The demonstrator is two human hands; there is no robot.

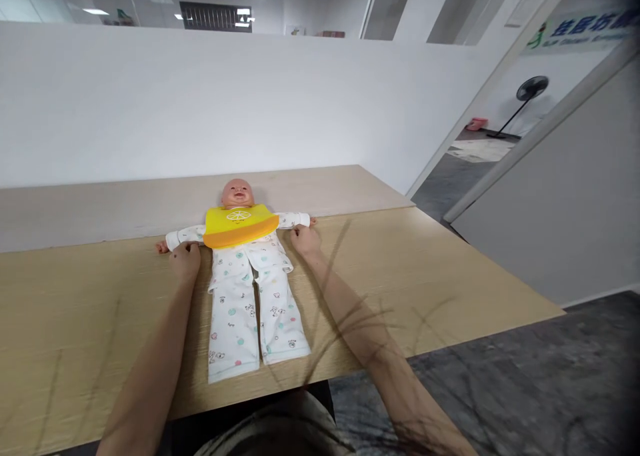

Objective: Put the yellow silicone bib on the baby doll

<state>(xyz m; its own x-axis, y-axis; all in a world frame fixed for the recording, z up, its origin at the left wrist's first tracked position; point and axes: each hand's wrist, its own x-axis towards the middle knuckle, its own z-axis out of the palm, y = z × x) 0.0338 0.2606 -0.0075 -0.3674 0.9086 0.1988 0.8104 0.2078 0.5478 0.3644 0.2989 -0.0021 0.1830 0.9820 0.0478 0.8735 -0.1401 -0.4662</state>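
A baby doll (238, 193) lies on its back on the wooden table (370, 276), arms spread, in white patterned clothes (233, 316). Over its chest is a yellow bib (235, 220) with an orange lower pocket. My left hand (185, 261) is closed at the lower edge of the sleeve on the picture's left. At the sleeve on the right, my right hand (305, 241) is closed as well, close to the cuff. Both hands seem to pinch the sleeve fabric, though the fingertips are mostly hidden.
A white partition (200, 103) with glass above stands behind the table. The table's right edge runs down to a corner at the lower right. Beyond a doorway at the upper right are a black standing fan (531, 88) and a pink object (477, 124) on the floor.
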